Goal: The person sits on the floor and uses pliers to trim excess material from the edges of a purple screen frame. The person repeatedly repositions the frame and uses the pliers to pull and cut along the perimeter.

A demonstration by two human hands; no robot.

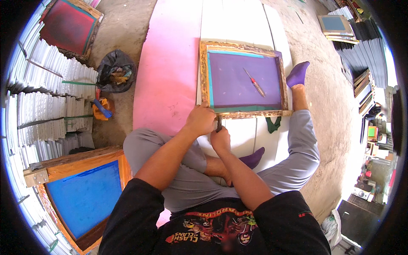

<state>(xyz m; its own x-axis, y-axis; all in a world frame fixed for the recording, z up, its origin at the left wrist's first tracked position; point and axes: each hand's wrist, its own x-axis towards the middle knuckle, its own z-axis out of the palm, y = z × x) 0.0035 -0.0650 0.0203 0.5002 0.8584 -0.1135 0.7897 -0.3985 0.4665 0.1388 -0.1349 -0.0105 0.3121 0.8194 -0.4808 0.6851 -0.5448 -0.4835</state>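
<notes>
A wooden-framed printing screen [244, 78] with purple mesh and teal edges lies in front of me. On its mesh rests a screwdriver [257, 88] with a red collar and a brownish handle. My left hand [202, 120] is closed at the frame's near left corner, fingers bent against the wood. Just below that corner, my right hand [221, 139] is wrapped round a short dark tool [219, 123], whose upper end meets the frame's near edge. The tool's exact kind is hidden by the grip.
Pink and white boards [168, 63] lie under the screen. A green cloth [273, 124] is by its near edge. Left are a black bag [117, 70], stacked white sheets [51, 80] and a blue screen [85, 195]. More screens [335, 25] stand right. My purple-socked foot [298, 73] flanks the frame.
</notes>
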